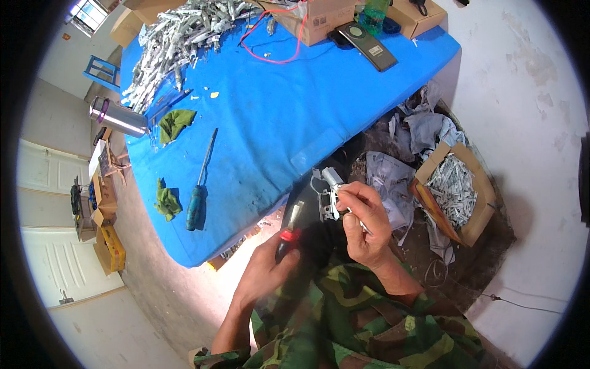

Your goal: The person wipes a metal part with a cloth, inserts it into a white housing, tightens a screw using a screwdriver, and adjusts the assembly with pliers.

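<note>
My left hand [265, 270] is closed round the red and black handle of a flat-bladed scraper [296, 215], its short wide metal blade pointing up and away from me. To its right, my right hand [369, 224] pinches a small white and silver mechanical part [332, 192] between thumb and fingers. That part has a cylinder at its top and a bracket-like frame below; its exact kind I cannot make out. The blade and the part are apart. Both hands are above my lap, in front of the table's near edge.
On the blue-covered table [258, 117] lie a screwdriver [195, 206], green rags [176, 125], a metal flask [117, 117], a phone [369, 48] and a heap of silvery strip-like parts [184, 37]. At right, a cardboard box [482, 221] holds similar pieces beside plastic bags [390, 184].
</note>
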Tool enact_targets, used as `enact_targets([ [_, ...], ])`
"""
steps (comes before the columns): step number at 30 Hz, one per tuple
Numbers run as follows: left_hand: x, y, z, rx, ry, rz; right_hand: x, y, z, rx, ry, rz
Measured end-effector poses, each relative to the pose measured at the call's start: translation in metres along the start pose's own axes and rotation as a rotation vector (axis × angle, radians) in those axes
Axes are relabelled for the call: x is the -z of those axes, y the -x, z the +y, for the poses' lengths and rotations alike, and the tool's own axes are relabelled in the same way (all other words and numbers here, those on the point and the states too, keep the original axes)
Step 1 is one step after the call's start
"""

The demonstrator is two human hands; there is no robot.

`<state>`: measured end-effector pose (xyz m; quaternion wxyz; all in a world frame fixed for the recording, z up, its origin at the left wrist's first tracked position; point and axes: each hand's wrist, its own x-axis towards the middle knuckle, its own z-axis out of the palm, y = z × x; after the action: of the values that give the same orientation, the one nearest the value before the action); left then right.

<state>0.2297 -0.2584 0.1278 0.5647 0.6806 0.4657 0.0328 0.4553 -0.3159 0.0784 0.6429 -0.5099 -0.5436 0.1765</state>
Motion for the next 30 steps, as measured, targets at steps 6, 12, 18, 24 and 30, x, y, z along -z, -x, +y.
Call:
enact_targets([
  [6,-0.009,0.003,0.007,-0.067,-0.178,0.129,-0.006,0.001,-0.005,0.114,0.133,-0.131],
  [12,-0.013,-0.004,0.017,-0.083,-0.351,0.186,-0.013,0.002,-0.001,0.246,0.221,-0.211],
  [18,-0.017,-0.006,0.005,-0.164,-0.419,0.279,-0.015,0.007,0.001,0.138,0.120,-0.162],
  [24,-0.021,-0.012,-0.006,-0.084,-0.154,0.303,-0.009,0.015,0.001,0.101,0.134,-0.174],
  [30,-0.030,-0.020,-0.017,-0.251,-0.413,0.461,-0.004,0.021,-0.003,-0.139,0.065,-0.114],
])
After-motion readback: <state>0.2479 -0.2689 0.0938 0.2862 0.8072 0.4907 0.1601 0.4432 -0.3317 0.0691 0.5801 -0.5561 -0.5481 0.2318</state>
